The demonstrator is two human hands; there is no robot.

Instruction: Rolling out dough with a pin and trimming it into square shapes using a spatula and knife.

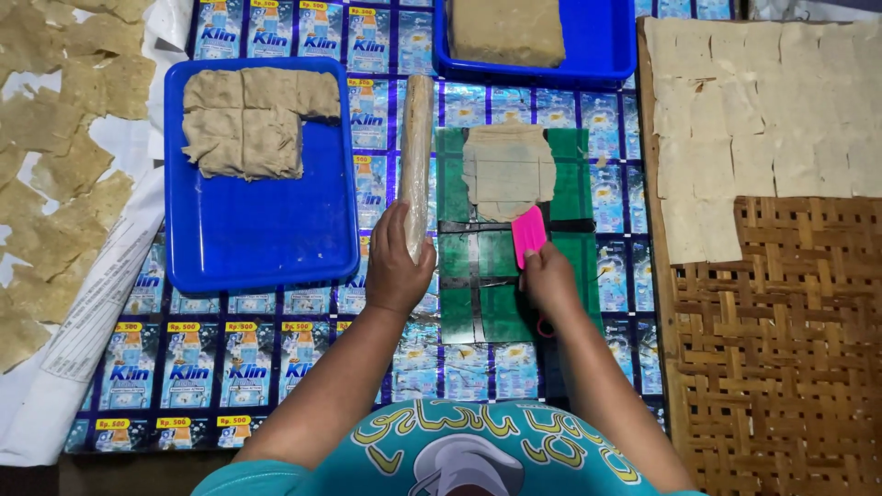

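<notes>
Two bare hands work at the centre of the frame, over a floor mat made of printed sachet wrappers: the left hand (397, 266) is wrapped closed around the lower end of a plastic-covered rolling pin (416, 156), which lies lengthwise just left of the green cutting mat (570, 184), apparently parked within reach while the sheet is cut; the right hand (551, 276) pinches a pink scraper (528, 235) between closed fingers, its edge touching the lower rim of a flattened sheet of dough (507, 170) spread on the mat, whose ruled lines seem to serve as a cutting guide. At upper left, a blue tray (257, 239) carries folded slabs of dough (248, 119); a second blue tray (602, 41) at the top edge holds a block of the same. Cut squares (753, 119) lie edge to edge on a woven bamboo rack (781, 349) at right, likely laid out to dry, and more pieces (55, 165) cover the paper at far left
</notes>
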